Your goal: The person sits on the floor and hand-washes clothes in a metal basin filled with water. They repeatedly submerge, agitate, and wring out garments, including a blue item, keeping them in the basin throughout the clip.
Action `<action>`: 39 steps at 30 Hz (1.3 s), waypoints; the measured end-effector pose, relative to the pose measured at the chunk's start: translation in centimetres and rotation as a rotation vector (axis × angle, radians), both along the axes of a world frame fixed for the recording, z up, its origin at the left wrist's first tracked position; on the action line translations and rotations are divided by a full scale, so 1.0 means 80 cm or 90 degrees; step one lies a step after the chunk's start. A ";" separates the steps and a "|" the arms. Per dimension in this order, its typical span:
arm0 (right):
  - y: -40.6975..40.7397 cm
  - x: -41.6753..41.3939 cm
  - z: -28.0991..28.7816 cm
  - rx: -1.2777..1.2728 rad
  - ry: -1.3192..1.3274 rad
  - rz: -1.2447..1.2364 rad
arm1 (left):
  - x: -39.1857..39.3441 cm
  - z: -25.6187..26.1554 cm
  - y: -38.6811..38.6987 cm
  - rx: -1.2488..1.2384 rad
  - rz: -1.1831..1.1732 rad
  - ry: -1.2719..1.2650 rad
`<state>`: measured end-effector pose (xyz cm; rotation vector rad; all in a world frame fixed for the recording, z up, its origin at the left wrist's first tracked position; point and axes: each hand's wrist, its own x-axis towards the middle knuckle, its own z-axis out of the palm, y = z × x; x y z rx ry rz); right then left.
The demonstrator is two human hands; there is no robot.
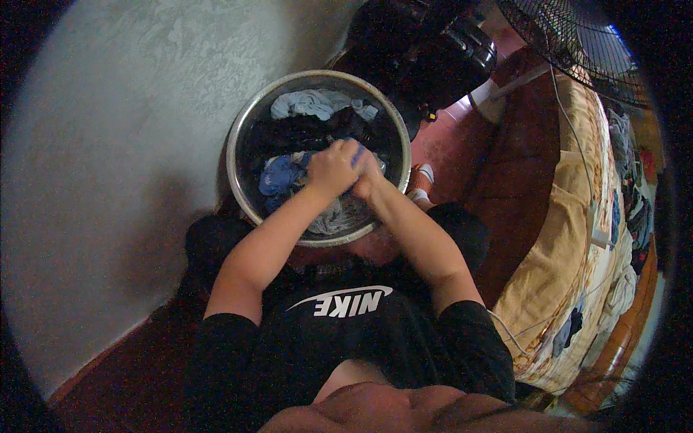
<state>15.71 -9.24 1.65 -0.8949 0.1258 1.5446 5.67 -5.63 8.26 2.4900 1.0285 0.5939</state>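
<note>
A round metal basin (234, 157) stands between my knees and holds wet-looking clothes. Inside it, a pale blue-white cloth (303, 103) lies at the far side, with black cloth (287, 132) just nearer. Over the middle of the basin my left hand (337, 166) and my right hand (373, 172) are clasped together. A small bit of blue cloth (357, 156) shows squeezed between them; most of it is hidden by the fingers. Blue cloth with white patches (279, 176) bulges out left of my hands. Below them lies greyish-white fabric (335, 219).
A pale textured wall (135, 135) rises close on the left. Beyond the basin is a glossy black object (455, 65), too dark to identify. A wire-caged fan (584, 43) and a bed with a tan cover (541, 238) are on the right. My orange-and-white slipper (422, 177) rests beside the basin.
</note>
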 end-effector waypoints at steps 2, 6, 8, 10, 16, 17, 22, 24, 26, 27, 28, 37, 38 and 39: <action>0.005 -0.007 0.062 -0.089 -0.042 -0.016 | -0.003 -0.011 0.027 0.005 0.053 0.049; 0.003 0.010 0.059 -0.111 -0.274 -0.047 | -0.002 -0.025 0.035 0.077 0.039 0.192; 0.002 0.015 0.023 -0.172 -0.543 0.010 | -0.003 -0.049 0.028 0.146 -0.014 0.284; -0.001 0.009 -0.005 -0.181 -0.720 0.093 | -0.009 -0.063 0.025 0.175 -0.054 0.289; -0.004 0.014 -0.006 -0.140 -0.612 0.006 | 0.003 -0.025 0.025 -0.077 0.018 0.025; -0.002 0.017 -0.002 -0.102 -0.533 -0.062 | 0.008 -0.005 0.021 -0.129 0.047 -0.121; -0.006 0.067 -0.051 0.196 0.088 0.054 | 0.015 0.060 -0.040 -0.210 -0.084 -0.263; -0.007 0.049 -0.039 0.234 0.162 0.102 | 0.010 0.052 -0.051 -0.152 -0.124 -0.191; -0.009 0.032 -0.026 0.230 0.182 0.048 | 0.013 0.051 -0.048 -0.066 -0.097 -0.153; -0.013 0.020 -0.016 0.215 0.173 -0.019 | 0.014 0.049 -0.045 -0.026 -0.086 -0.134; -0.014 0.004 0.001 0.188 0.158 -0.083 | 0.017 0.039 -0.035 -0.033 -0.065 -0.123; 0.014 0.024 0.078 -0.093 -0.291 -0.027 | 0.006 -0.001 0.045 0.072 0.108 0.003; 0.014 0.035 0.074 -0.089 -0.522 0.019 | 0.001 -0.005 0.046 0.047 0.101 0.061; 0.014 0.043 0.069 -0.080 -0.752 0.067 | -0.001 -0.009 0.046 0.024 0.095 0.119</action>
